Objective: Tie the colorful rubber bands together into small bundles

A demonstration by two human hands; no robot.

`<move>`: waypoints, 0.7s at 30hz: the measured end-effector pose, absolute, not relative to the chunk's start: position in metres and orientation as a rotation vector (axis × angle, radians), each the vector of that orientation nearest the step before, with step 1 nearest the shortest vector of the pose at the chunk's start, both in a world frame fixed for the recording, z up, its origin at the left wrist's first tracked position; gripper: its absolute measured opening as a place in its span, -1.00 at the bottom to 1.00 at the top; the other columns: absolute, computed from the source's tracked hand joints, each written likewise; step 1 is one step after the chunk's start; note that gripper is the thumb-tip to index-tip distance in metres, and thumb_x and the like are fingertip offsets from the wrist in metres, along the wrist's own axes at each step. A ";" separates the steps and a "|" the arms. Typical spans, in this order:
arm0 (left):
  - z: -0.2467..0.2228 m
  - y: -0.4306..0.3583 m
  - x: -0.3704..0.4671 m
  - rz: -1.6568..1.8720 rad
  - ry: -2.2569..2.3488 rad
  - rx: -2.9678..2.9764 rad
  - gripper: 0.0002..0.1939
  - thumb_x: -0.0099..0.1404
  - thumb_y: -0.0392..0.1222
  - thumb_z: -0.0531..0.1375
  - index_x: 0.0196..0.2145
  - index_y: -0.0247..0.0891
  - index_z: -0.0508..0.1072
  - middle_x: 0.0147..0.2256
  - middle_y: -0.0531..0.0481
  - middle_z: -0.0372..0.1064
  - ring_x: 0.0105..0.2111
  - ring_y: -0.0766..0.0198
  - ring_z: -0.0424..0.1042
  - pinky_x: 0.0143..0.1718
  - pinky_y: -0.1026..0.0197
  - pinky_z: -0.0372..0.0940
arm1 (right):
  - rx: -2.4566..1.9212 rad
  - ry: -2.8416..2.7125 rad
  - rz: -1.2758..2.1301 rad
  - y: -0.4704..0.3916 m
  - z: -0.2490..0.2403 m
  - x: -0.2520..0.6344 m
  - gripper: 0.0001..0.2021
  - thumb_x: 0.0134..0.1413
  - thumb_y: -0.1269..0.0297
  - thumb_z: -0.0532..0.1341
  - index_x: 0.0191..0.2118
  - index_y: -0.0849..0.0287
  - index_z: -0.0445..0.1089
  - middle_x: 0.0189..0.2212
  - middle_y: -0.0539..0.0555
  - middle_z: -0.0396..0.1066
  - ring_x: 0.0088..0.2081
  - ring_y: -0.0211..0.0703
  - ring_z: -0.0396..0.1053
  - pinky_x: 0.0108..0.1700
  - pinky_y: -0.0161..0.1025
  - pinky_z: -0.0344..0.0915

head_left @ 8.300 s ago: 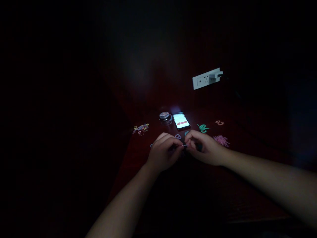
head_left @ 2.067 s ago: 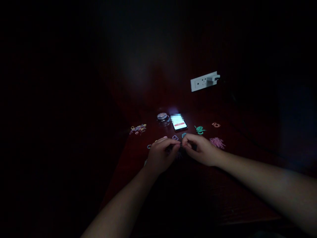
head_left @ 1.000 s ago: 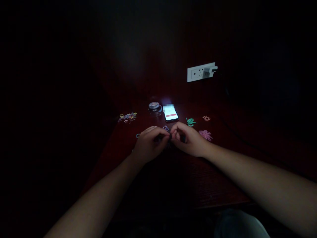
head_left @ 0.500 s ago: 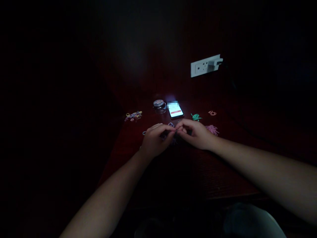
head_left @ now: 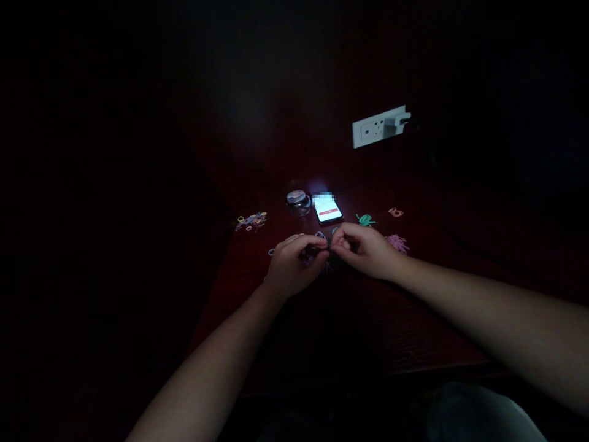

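Observation:
Above the dark red table, my left hand (head_left: 294, 264) and my right hand (head_left: 363, 248) meet at the fingertips. My right thumb and finger are pinched together. The left thumb and forefinger are curled close, with a narrow gap between them. Whatever they hold is too small and dark to name. Purple bands (head_left: 317, 263) lie partly hidden behind my left hand, and a pale blue band (head_left: 271, 252) shows at its outer side. Just beyond the fingertips is another small bluish band (head_left: 320, 235). Next to my right wrist lies a heap of pink bands (head_left: 397, 244).
Farther back stand a clear jar with a lid (head_left: 297, 197) and a lit phone (head_left: 328, 210). Green bands (head_left: 365, 220), orange-pink bands (head_left: 396, 212) and a mixed-colour pile (head_left: 251, 221) lie around. A wall socket (head_left: 378, 127) holds a plug with a dark cord.
The view has shifted slightly, so everything sits a little lower. My left thumb and forefinger have parted a little; both hands stay together at the same spot.

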State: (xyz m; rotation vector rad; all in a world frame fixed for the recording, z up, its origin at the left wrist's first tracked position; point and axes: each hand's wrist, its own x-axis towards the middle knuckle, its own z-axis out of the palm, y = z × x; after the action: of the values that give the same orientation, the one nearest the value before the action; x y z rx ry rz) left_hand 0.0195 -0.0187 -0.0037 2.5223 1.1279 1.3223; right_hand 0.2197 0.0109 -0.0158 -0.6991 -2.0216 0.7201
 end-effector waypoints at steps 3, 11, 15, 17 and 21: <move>-0.004 -0.018 0.019 1.307 1.137 2.519 -0.83 0.23 -0.18 0.29 -0.20 -0.21 0.52 -0.28 0.00 0.55 -0.30 0.29 0.52 -0.28 0.21 0.40 | -0.708 -2.029 0.743 0.011 -0.016 0.220 -0.94 0.11 0.33 0.18 -0.35 0.20 0.32 -0.59 -0.10 0.20 -0.54 -0.35 0.13 -0.49 -0.34 0.10; -0.004 -0.017 0.019 1.359 1.151 2.507 -0.93 0.27 -0.20 0.25 -0.28 -0.21 0.53 -0.34 0.00 0.55 -0.36 0.31 0.50 -0.31 0.24 0.38 | -0.731 -2.065 0.695 0.011 -0.015 0.221 -0.91 0.12 0.30 0.19 -0.36 0.18 0.32 -0.59 -0.10 0.20 -0.54 -0.34 0.13 -0.47 -0.32 0.11; -0.007 -0.016 0.018 1.341 1.210 2.476 -0.93 0.28 -0.19 0.25 -0.30 -0.21 0.53 -0.35 0.00 0.54 -0.37 0.31 0.49 -0.32 0.25 0.37 | -0.756 -2.045 0.688 0.011 -0.013 0.222 -0.91 0.11 0.31 0.20 -0.38 0.18 0.30 -0.60 -0.10 0.20 -0.54 -0.34 0.13 -0.48 -0.32 0.11; -0.008 -0.016 0.018 1.342 1.226 2.464 -0.92 0.28 -0.18 0.24 -0.32 -0.21 0.52 -0.37 0.01 0.54 -0.37 0.31 0.49 -0.32 0.25 0.37 | -0.759 -2.029 0.689 0.010 -0.013 0.222 -0.93 0.09 0.33 0.20 -0.37 0.17 0.29 -0.59 -0.10 0.20 -0.54 -0.34 0.14 -0.49 -0.33 0.11; -0.009 -0.016 0.018 1.318 1.237 2.440 -0.90 0.30 -0.18 0.22 -0.30 -0.22 0.52 -0.35 0.00 0.54 -0.37 0.32 0.49 -0.34 0.26 0.36 | -0.710 -2.021 0.695 0.011 -0.014 0.222 -0.89 0.06 0.36 0.22 -0.28 0.17 0.27 -0.49 -0.06 0.29 -0.53 -0.36 0.18 -0.53 -0.36 0.10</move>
State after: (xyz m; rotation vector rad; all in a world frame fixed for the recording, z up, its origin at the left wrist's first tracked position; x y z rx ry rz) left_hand 0.0177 -0.0156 -0.0090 2.4397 1.2373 1.3182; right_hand 0.2221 0.0106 -0.0145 -0.7099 -2.0206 0.6951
